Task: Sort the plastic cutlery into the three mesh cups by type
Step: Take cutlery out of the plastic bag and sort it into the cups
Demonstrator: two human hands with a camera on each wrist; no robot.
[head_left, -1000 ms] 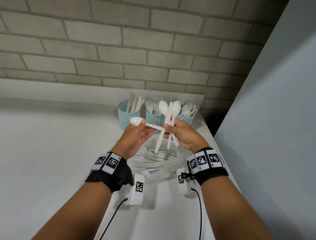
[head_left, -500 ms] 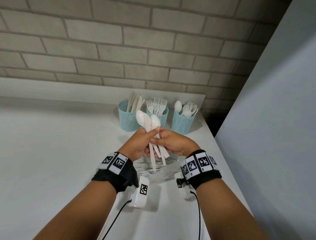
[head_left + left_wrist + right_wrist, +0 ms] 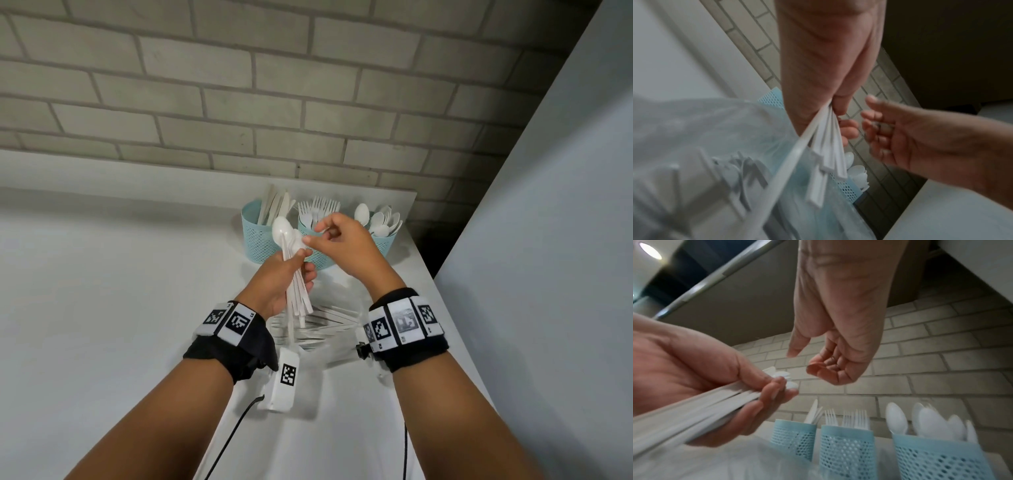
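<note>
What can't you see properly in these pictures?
- Head view: the spoons bunch together in the left hand; their number is unclear.
- Head view: the loose cutlery pile is hidden behind both wrists.
- Left wrist view: the plastic bag is blurred; its contents are unreadable.
- Right wrist view: the right hand fingers curl; seemingly empty.

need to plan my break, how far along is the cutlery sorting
Well under way. The three mesh cups already hold knives, forks and spoons. The left hand grips a bunch of spoons; the right hand holds nothing. More cutlery remains in the clear bag.
</note>
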